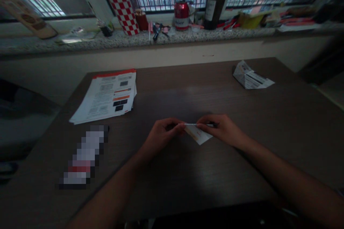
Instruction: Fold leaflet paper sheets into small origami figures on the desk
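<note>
Both hands pinch one small sheet of paper (199, 137) above the middle of the brown table (172, 177). Its upper edge forms a thin, straight, pale line between the fingers, and a printed corner points down toward me. My left hand (165, 131) grips the left end between thumb and fingers. At the right end, my right hand (221, 128) does the same, with a small dark bit by its fingers that I cannot make out. Whether the upper edge is folded or rolled does not show clearly.
Printed sheets (107, 96) lie stacked at the back left, with a blurred-out oblong object (84, 155) nearer me. A creased printed paper (252, 78) rests at the back right. Bottles, a red can (181, 16) and clutter line the stone windowsill (107, 43).
</note>
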A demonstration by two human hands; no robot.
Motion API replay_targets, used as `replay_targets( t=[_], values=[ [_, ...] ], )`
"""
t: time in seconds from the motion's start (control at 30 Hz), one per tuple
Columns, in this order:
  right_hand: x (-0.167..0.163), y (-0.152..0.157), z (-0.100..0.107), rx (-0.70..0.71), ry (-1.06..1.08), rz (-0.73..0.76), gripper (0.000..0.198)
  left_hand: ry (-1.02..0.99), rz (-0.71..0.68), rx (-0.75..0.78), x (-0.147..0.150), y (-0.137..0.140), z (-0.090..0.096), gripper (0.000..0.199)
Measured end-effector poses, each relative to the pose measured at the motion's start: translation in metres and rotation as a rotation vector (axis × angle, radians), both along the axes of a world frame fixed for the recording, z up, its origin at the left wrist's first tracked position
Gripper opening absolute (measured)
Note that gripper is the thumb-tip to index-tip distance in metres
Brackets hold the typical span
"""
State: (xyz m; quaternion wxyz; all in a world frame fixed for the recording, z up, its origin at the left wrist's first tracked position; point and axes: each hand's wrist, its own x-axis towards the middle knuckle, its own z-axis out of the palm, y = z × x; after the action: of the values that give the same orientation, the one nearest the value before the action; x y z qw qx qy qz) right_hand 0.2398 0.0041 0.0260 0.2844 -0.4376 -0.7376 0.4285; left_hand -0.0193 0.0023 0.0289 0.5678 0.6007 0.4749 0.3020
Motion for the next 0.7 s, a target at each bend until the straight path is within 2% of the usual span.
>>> replay_targets(
  t=[0.23, 0.4, 0.7],
  values=[
    [0.0008, 0.0005, 0.0019, 0.019, -0.002, 0.002, 0.026, -0.065, 0.024, 0.017, -0.0021, 0.0018, -0.0064, 0.032],
    [0.0008, 0.0018, 0.0054, 0.029, -0.026, -0.012, 0.027, -0.079, -0.017, 0.012, -0.0035, 0.0006, -0.0058, 0.037],
    [0.0031, 0.0042, 0.0017, 0.037, -0.051, -0.028, 0.027, 0.033, -0.077, 0.133, -0.0045, 0.0024, -0.0024, 0.037]
  ],
)
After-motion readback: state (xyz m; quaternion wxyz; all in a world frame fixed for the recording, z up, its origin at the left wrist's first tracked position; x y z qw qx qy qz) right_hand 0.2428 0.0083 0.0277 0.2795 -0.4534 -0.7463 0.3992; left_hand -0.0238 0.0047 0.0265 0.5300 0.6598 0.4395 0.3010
